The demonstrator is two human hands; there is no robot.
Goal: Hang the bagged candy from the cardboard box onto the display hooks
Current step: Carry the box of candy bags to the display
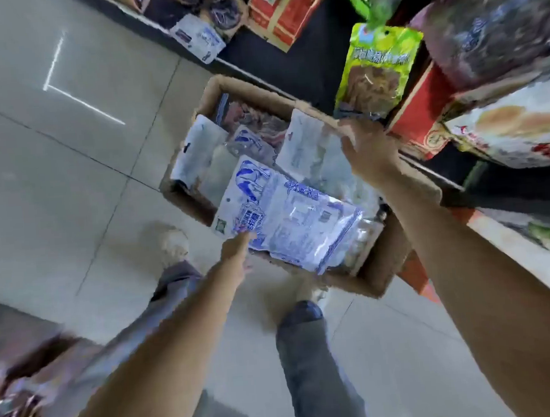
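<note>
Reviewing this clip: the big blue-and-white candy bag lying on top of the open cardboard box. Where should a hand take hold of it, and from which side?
Probably the near-left short edge of the blue-and-white bag, from the person's side, where the left hand already meets it. The bag lies flat and tilted across the cardboard box, that edge overhanging the rim, so fingers can slip under and pinch. The right hand is over the far side.
</note>
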